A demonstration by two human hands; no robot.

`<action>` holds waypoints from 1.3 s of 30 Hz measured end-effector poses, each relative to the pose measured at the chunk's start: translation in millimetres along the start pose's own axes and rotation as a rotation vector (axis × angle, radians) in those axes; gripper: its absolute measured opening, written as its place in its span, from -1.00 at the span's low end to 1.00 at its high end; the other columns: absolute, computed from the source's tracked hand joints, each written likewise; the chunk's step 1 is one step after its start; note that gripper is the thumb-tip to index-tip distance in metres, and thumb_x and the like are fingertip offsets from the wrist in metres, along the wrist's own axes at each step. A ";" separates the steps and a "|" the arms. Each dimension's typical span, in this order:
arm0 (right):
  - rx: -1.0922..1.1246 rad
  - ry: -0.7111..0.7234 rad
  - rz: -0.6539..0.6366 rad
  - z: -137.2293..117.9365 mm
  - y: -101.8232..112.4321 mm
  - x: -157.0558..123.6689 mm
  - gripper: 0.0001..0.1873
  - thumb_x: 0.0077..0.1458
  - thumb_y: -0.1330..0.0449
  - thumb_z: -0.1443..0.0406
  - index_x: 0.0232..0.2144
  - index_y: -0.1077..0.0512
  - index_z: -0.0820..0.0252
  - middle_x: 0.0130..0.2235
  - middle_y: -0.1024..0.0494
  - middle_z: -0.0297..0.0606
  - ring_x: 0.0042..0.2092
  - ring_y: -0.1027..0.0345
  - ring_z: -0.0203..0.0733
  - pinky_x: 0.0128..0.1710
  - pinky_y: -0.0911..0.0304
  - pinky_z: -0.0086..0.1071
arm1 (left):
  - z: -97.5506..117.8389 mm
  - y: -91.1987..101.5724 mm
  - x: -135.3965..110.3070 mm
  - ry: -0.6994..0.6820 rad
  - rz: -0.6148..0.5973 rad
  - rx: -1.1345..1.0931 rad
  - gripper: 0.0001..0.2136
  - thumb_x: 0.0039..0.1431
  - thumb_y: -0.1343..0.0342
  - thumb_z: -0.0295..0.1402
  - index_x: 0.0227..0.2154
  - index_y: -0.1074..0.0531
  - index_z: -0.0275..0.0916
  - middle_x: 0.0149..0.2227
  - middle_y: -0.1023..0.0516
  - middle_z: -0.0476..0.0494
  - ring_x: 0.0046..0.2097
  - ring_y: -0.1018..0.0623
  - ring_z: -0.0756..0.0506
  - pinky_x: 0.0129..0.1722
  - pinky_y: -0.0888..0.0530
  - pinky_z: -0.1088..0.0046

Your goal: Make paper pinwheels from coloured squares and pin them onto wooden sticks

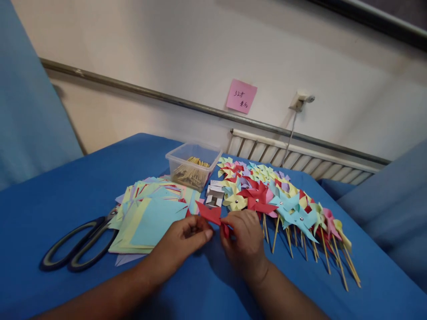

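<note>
A piece of red paper [211, 213], with folded pointed corners like a pinwheel, is held up between my two hands over the blue table. My left hand [185, 238] pinches its left side between thumb and fingers. On the other side, my right hand [243, 238] has its fingers closed on the paper's right part. The fingers cover much of the paper, so its centre cannot be seen. To the left lies a stack of cut coloured paper squares [156, 222]. Finished pinwheels [256, 200] on sticks lie in rows beyond and right of my right hand.
Scissors [83, 242] with dark handles lie at the left, blades partly under the paper. A clear plastic box [171, 161] holds wooden sticks [191, 169]. Beside it is a small open white box [214, 195]. A radiator [267, 151] and wall rail stand behind the blue table [66, 186].
</note>
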State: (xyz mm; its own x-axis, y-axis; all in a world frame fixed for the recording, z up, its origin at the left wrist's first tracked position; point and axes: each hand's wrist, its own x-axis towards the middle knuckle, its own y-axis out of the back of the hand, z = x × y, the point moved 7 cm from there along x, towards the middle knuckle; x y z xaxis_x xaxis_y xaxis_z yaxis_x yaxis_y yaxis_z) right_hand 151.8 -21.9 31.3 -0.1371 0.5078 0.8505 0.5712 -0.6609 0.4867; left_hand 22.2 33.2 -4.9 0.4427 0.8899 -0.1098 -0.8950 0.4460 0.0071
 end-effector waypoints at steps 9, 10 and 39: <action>-0.124 0.134 -0.117 -20.0 -9.5 -3.1 -0.85 0.15 -0.10 0.40 -0.20 -0.35 0.15 -0.30 -0.55 -0.23 -0.30 -0.38 -0.18 -0.18 -0.15 -0.20 | -3.7 -8.0 -7.1 0.073 -0.056 -0.354 -0.79 0.03 -0.22 -0.21 -0.39 -0.53 -0.27 -0.41 -0.56 -0.08 -0.32 -0.45 -0.05 -0.24 -0.37 0.44; -0.139 0.147 -0.133 -21.5 -11.1 -3.5 -0.84 0.15 -0.08 0.41 -0.20 -0.35 0.14 -0.29 -0.55 -0.24 -0.29 -0.38 -0.18 -0.17 -0.15 -0.19 | -4.1 -8.0 -7.0 0.088 -0.046 -0.387 -0.80 0.02 -0.23 -0.22 -0.41 -0.53 -0.28 -0.44 -0.55 -0.08 -0.34 -0.45 -0.05 -0.26 -0.37 0.45; -0.230 -0.390 -0.837 72.3 -150.4 188.6 -0.84 0.06 -0.24 0.40 -0.24 -0.49 0.28 -0.17 -0.54 -0.14 -0.09 -0.42 -0.07 -0.10 -0.31 -0.29 | -29.2 15.7 10.2 0.241 0.096 -0.459 -0.88 -0.15 -0.29 -0.37 -0.52 -0.54 -0.33 -0.54 -0.61 -0.15 -0.53 -0.52 -0.05 -0.49 -0.39 0.49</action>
State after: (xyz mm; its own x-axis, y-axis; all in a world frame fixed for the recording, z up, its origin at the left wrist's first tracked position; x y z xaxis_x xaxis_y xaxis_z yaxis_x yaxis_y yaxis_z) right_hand 98.5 213.2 104.1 -0.1260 0.9868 0.1019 0.2315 -0.0706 0.9703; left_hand 11.1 46.6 -34.9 0.3810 0.8533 -0.3561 -0.8869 0.2284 -0.4016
